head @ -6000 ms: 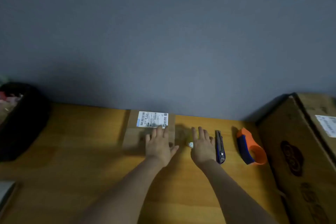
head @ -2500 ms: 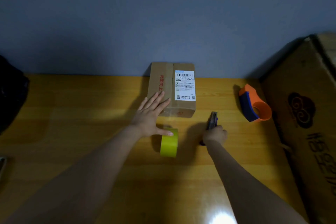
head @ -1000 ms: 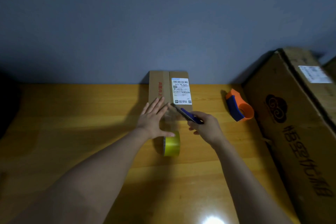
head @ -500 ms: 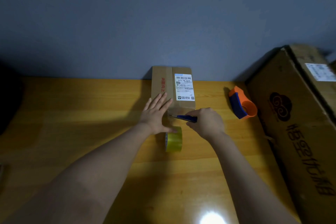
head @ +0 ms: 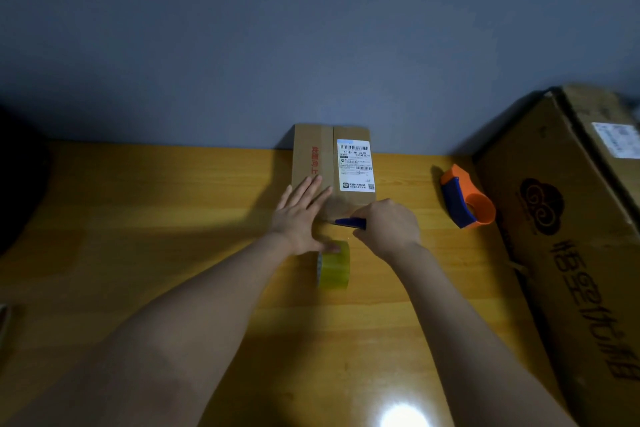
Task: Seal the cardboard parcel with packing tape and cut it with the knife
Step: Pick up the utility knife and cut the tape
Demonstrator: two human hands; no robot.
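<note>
A small cardboard parcel (head: 313, 156) with a white shipping label and red print lies against the wall on the wooden table (head: 138, 218). My left hand (head: 300, 215) lies flat with its fingers spread, fingertips on the parcel's near left part and thumb touching the yellow tape roll (head: 333, 265), which stands on edge just in front of the parcel. My right hand (head: 389, 227) is closed on a blue utility knife (head: 349, 222), held level along the parcel's near edge with its tip pointing left.
An orange and blue tape dispenser (head: 465, 198) lies to the right of the parcel. A large brown carton (head: 571, 236) fills the right side. A dark object (head: 17, 177) sits at the far left edge. A grey wall runs behind the table.
My right hand picked up the knife from the table and brought it to the parcel's near edge; over the last second it lowered and levelled there. My left hand stayed on the parcel.
</note>
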